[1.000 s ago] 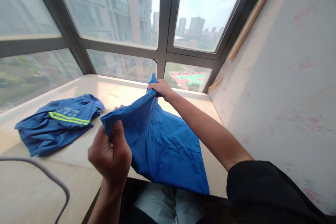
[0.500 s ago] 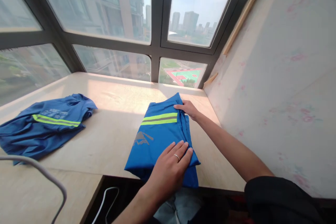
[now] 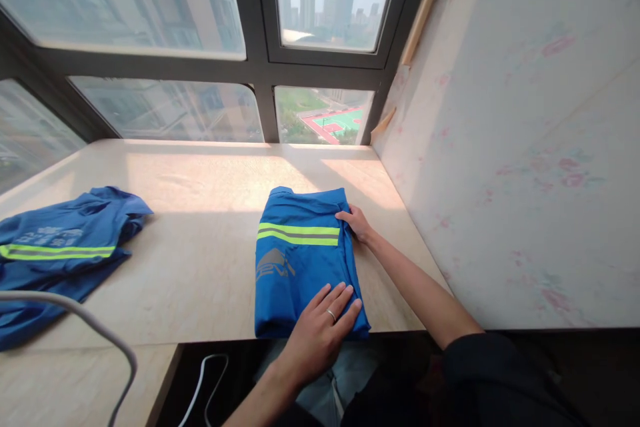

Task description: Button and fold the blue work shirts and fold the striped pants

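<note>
A folded blue shirt point(image 3: 295, 253) with a yellow-green reflective stripe and a grey logo lies on the pale wooden window ledge point(image 3: 200, 260), near its front edge. My left hand point(image 3: 320, 330) rests flat on the shirt's near right corner, fingers stretched out, a ring on one finger. My right hand point(image 3: 356, 221) touches the shirt's right edge beside the stripe, fingers extended along the fold.
A second blue shirt point(image 3: 55, 250) with the same stripe lies crumpled at the left of the ledge. A grey curved bar point(image 3: 90, 327) and a white cable point(image 3: 200, 380) sit at the lower left. Window frames stand behind, a papered wall point(image 3: 500, 147) on the right.
The shirt was held up between both hands, then laid down folded on the ledge. Both hands now press it flat, and the folded shape has been squared.
</note>
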The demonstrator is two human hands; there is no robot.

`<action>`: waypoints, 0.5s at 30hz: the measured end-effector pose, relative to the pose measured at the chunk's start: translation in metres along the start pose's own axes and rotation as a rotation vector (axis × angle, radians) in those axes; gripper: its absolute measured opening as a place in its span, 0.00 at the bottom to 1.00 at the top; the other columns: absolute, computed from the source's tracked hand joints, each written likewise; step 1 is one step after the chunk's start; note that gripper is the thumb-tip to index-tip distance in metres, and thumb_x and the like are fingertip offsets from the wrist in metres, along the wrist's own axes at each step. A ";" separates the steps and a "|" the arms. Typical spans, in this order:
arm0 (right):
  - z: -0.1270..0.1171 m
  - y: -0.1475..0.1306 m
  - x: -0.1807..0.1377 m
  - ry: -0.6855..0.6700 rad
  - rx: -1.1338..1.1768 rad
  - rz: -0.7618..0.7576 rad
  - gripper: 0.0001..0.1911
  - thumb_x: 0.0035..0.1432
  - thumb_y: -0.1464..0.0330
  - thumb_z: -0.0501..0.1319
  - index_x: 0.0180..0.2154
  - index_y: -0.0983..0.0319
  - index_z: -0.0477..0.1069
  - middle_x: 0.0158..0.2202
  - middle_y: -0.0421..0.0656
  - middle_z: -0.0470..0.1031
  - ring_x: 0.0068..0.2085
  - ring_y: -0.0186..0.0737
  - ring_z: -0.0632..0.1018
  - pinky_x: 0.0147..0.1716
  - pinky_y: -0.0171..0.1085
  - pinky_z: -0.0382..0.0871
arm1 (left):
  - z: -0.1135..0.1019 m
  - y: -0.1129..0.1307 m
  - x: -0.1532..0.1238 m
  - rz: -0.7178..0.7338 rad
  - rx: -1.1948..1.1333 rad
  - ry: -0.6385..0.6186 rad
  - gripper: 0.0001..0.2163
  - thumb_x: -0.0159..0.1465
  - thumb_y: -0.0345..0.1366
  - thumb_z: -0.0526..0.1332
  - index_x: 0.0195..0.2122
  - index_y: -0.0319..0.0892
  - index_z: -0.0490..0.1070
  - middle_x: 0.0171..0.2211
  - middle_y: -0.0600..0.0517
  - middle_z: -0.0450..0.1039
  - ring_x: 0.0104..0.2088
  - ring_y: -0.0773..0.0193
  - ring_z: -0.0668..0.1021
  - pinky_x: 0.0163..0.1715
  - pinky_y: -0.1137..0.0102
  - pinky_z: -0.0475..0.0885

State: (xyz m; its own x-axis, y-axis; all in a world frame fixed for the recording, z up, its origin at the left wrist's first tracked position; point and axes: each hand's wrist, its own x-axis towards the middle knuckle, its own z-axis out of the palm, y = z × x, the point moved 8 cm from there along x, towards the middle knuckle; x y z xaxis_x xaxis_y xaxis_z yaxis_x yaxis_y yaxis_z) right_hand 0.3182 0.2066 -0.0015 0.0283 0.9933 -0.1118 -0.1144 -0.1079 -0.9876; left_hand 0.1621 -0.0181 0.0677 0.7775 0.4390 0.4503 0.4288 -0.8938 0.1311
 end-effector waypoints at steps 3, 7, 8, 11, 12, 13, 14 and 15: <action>-0.005 0.002 0.004 0.010 0.026 -0.021 0.22 0.38 0.68 0.66 0.40 0.60 0.70 0.32 0.36 0.78 0.34 0.39 0.77 0.38 0.38 0.74 | 0.008 0.001 0.000 0.014 0.001 -0.012 0.21 0.67 0.26 0.50 0.61 0.39 0.66 0.62 0.40 0.68 0.64 0.52 0.68 0.60 0.53 0.68; -0.008 0.004 0.009 0.022 0.051 -0.029 0.20 0.36 0.71 0.65 0.36 0.61 0.68 0.30 0.34 0.75 0.33 0.37 0.75 0.34 0.35 0.73 | 0.017 0.002 -0.002 0.013 -0.009 -0.040 0.23 0.66 0.25 0.51 0.62 0.40 0.65 0.63 0.40 0.66 0.66 0.52 0.65 0.62 0.52 0.65; -0.008 0.004 0.010 0.024 0.056 -0.031 0.20 0.36 0.71 0.64 0.36 0.61 0.68 0.30 0.34 0.75 0.33 0.37 0.75 0.34 0.35 0.73 | 0.018 0.002 -0.003 0.014 -0.010 -0.046 0.23 0.66 0.25 0.51 0.63 0.40 0.64 0.63 0.39 0.65 0.66 0.52 0.64 0.62 0.52 0.65; -0.009 0.002 0.010 0.023 0.077 -0.044 0.20 0.35 0.71 0.64 0.36 0.61 0.68 0.30 0.34 0.75 0.32 0.36 0.75 0.35 0.36 0.73 | 0.020 0.003 -0.005 0.024 -0.009 -0.054 0.23 0.67 0.25 0.49 0.63 0.40 0.64 0.64 0.40 0.65 0.67 0.53 0.63 0.63 0.52 0.64; -0.009 0.002 0.010 0.026 0.087 -0.049 0.20 0.35 0.71 0.63 0.36 0.61 0.67 0.30 0.34 0.75 0.32 0.36 0.75 0.35 0.36 0.73 | 0.020 0.003 -0.005 0.028 -0.008 -0.054 0.23 0.67 0.25 0.49 0.63 0.41 0.63 0.64 0.40 0.65 0.67 0.53 0.63 0.63 0.52 0.64; -0.010 0.002 0.010 0.032 0.098 -0.054 0.20 0.35 0.71 0.63 0.36 0.61 0.67 0.31 0.34 0.75 0.32 0.36 0.75 0.35 0.36 0.73 | 0.021 0.004 -0.005 0.032 -0.007 -0.052 0.23 0.67 0.25 0.49 0.63 0.41 0.63 0.64 0.40 0.64 0.67 0.53 0.63 0.63 0.52 0.64; -0.011 0.002 0.010 0.042 0.108 -0.056 0.20 0.35 0.71 0.63 0.36 0.60 0.67 0.31 0.34 0.75 0.32 0.36 0.75 0.35 0.36 0.73 | 0.022 0.004 -0.005 0.034 -0.004 -0.054 0.22 0.68 0.25 0.49 0.63 0.41 0.64 0.64 0.40 0.64 0.67 0.53 0.63 0.63 0.53 0.64; -0.012 0.002 0.010 0.051 0.114 -0.056 0.21 0.35 0.71 0.63 0.37 0.60 0.66 0.31 0.34 0.75 0.32 0.36 0.75 0.35 0.36 0.73 | 0.024 0.005 -0.004 0.033 0.000 -0.060 0.22 0.68 0.26 0.50 0.63 0.41 0.64 0.64 0.40 0.64 0.67 0.53 0.64 0.63 0.53 0.64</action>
State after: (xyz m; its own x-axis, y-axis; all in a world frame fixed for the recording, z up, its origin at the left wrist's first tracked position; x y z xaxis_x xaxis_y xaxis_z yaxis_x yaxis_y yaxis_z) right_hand 0.3298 0.2155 -0.0061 0.0879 0.9940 -0.0647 -0.2232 -0.0436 -0.9738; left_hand 0.1719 -0.0222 0.0450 0.8172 0.4140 0.4010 0.4024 -0.9079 0.1172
